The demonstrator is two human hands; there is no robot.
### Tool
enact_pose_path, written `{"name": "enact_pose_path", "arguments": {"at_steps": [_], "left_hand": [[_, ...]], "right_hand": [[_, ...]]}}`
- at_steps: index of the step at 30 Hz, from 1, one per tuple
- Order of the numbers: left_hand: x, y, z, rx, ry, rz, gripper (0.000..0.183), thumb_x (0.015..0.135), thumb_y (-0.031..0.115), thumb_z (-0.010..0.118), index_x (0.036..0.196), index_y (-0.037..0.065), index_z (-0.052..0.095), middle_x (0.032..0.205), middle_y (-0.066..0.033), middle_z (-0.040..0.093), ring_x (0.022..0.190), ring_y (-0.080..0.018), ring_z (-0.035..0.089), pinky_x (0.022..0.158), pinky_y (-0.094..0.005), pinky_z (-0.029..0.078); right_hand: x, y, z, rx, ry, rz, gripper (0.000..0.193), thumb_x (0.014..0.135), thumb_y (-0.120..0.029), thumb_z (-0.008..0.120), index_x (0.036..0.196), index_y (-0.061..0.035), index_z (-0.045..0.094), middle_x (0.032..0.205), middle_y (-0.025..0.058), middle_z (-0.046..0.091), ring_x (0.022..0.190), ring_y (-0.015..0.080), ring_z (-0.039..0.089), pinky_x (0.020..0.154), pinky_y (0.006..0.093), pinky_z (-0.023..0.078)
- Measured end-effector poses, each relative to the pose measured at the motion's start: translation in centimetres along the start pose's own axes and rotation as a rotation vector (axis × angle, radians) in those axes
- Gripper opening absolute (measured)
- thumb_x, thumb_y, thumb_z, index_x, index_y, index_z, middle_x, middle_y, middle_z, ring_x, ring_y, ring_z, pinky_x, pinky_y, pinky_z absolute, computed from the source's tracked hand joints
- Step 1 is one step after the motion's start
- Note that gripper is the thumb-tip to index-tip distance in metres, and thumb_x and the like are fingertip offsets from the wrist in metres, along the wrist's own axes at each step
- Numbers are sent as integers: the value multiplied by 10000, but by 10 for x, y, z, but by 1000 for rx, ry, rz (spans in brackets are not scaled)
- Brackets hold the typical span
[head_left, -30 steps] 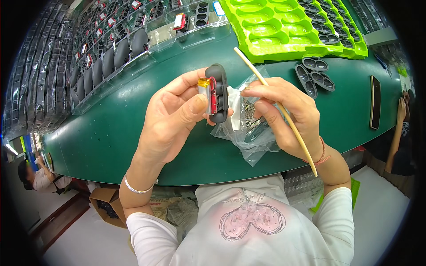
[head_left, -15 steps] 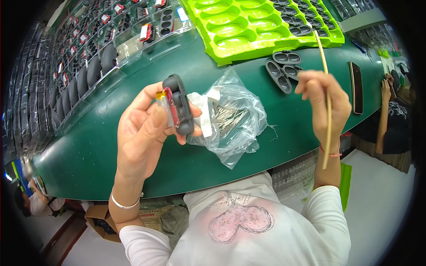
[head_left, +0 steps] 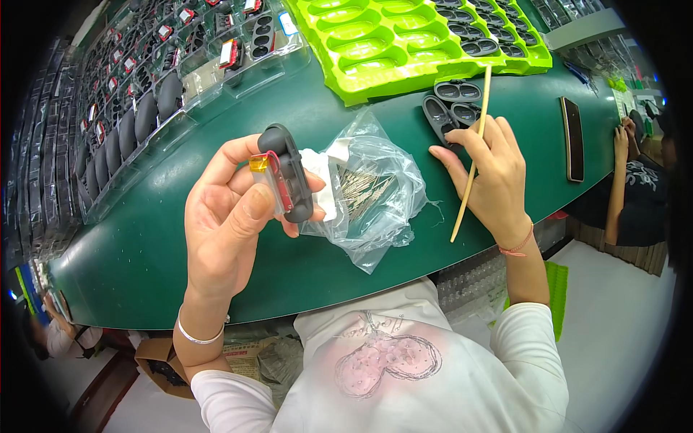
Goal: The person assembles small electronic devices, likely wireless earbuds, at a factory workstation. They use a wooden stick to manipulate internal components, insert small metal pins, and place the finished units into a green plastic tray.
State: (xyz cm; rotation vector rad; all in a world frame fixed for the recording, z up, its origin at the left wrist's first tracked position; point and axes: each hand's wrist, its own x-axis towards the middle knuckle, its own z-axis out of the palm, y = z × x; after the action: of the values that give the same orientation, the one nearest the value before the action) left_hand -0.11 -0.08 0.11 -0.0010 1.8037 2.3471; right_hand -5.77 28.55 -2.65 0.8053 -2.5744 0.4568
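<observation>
Left hand (head_left: 224, 216): pinches dark oval casing (head_left: 287, 173) above green surface (head_left: 144, 252). Right hand (head_left: 491, 169): grips thin wooden stick (head_left: 471, 169), fingers touching black shells (head_left: 447, 108). Clear bag (head_left: 375, 191) lies between.

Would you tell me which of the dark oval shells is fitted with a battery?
The dark shell in the left hand; those by the right hand lie empty.

- An assembly workshop is shown by a long green workbench (head_left: 144, 260).
- Beyond the workbench's far edge, bright green moulded trays (head_left: 390, 36) are laid.
- At its left end, rows of dark casings (head_left: 123, 137) in clear trays are ranged.
- At its right end, another worker (head_left: 635, 180) is seated.
</observation>
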Motion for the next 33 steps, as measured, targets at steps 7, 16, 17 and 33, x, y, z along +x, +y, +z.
{"name": "enact_pose_path", "arguments": {"at_steps": [7, 16, 17, 33], "left_hand": [[0, 0, -2, -27, -9, 16, 589, 903, 356, 619, 1285, -36, 401, 984, -211, 631, 768, -249, 680, 541, -253, 515], [-1, -1, -3, -29, 2, 15, 571, 902, 341, 623, 1278, -32, 409, 982, -219, 633, 770, -252, 683, 533, -256, 520], [-1, 0, -2, -29, 6, 6, 574, 900, 340, 626, 1279, -34, 413, 984, -219, 634, 771, -252, 684, 544, -257, 522], [-3, 8, 7, 124, 119, 201, 527, 905, 264, 621, 1279, -61, 442, 1105, -222, 623, 828, -233, 683, 641, -256, 526]], "right_hand": [[8, -8, -9, 230, -3, 34, 231, 705, -139, 789, 811, -32, 615, 712, 65, 520, 636, 241, 502, 554, 331, 406], [25, 19, -22, 243, -304, -121, 236, 720, -26, 702, 940, -40, 618, 855, 75, 531, 810, 259, 509, 709, 366, 443], [26, 19, -21, 196, -297, -160, 238, 716, -41, 709, 935, -43, 616, 856, 73, 529, 808, 257, 508, 707, 367, 442], [76, -30, -8, 570, -16, -383, 231, 687, -62, 759, 866, -32, 616, 937, 100, 646, 792, 269, 626, 684, 342, 513]]}}
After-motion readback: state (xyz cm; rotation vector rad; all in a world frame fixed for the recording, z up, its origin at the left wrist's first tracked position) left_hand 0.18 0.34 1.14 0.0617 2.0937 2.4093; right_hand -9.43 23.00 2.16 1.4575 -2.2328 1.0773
